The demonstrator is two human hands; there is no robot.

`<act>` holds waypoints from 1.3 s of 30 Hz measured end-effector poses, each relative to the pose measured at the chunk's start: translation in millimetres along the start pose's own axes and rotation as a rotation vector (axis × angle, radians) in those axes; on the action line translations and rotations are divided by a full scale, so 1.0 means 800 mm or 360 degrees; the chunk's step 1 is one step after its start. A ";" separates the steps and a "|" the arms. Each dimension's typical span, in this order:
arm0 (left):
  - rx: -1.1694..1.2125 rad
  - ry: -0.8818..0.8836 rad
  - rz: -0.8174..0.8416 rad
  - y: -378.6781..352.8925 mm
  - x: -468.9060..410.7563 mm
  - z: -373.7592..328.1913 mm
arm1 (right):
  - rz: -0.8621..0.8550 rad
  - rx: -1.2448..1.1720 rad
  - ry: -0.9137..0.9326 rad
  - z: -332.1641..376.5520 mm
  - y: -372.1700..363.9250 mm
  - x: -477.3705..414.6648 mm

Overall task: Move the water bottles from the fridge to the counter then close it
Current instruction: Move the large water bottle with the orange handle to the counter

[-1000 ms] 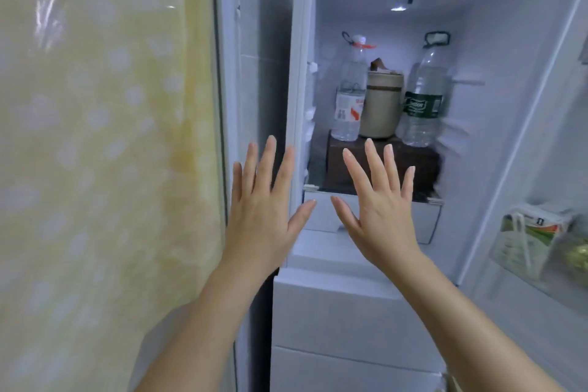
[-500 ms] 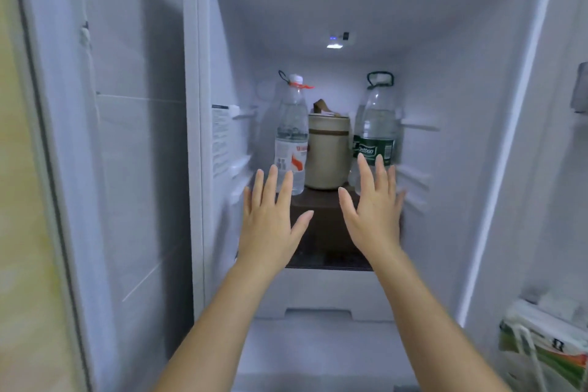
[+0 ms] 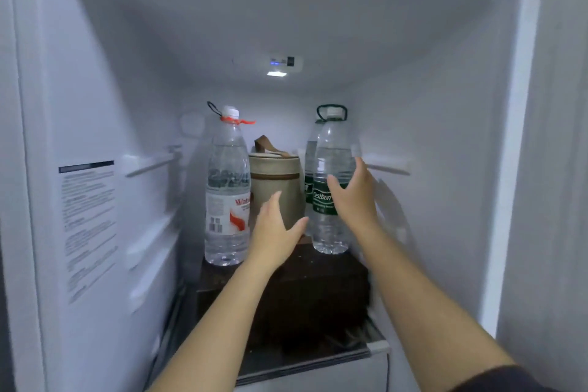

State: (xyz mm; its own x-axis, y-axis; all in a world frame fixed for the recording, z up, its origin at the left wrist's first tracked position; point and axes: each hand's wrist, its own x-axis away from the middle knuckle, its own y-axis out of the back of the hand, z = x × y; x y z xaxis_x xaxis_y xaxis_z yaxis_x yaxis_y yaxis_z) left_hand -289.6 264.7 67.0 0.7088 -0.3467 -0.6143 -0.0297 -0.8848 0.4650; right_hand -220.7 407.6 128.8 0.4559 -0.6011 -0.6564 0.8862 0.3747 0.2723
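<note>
One beige canister (image 3: 275,188) between red-label bottle (image 3: 226,188) and green-label bottle (image 3: 327,232)

A small white rectangular ceiling lamp (image 3: 276,73) cast cool, dim light. Below and right of it, a soft shadow lay on the white plastic fridge wall (image 3: 445,153). Far from the lamp, edges bowed and smeared with motion blur.

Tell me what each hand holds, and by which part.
Nothing is gripped yet. The right hand is spread open at the green-labelled bottle, label height; the left hand is open before the beige container.
</note>
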 end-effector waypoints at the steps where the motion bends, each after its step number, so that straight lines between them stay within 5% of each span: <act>1: 0.0108 0.0057 0.0081 -0.010 -0.013 0.006 | -0.0009 -0.0001 -0.0013 -0.002 -0.003 -0.014; 11: 0.0539 0.0256 0.0667 -0.101 -0.085 0.029 | -0.0143 0.0374 0.0075 0.014 -0.038 -0.122; 18: 0.0608 0.0288 0.0619 -0.129 -0.109 0.034 | 0.0174 0.0259 -0.0114 0.036 -0.023 -0.171; 26: 0.0512 0.0244 0.0500 -0.117 -0.098 0.042 | 0.0092 0.0075 -0.0020 0.044 -0.028 -0.155; 34: 0.0817 0.0068 0.0749 -0.078 -0.067 0.039 | 0.0128 -0.0078 -0.0086 0.061 -0.011 -0.137; 39: 0.0911 0.0040 0.0658 -0.075 -0.056 0.044 | 0.0581 -0.0458 -0.0139 0.067 0.005 -0.135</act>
State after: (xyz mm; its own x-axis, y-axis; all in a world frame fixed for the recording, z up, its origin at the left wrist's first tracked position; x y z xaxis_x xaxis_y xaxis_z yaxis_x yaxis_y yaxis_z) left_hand -344.4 322.5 43.7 0.5751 -0.6887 -0.4416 -0.6614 -0.7090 0.2444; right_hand -262.1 436.3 238.6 0.7494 -0.4465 -0.4889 0.6137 0.7455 0.2600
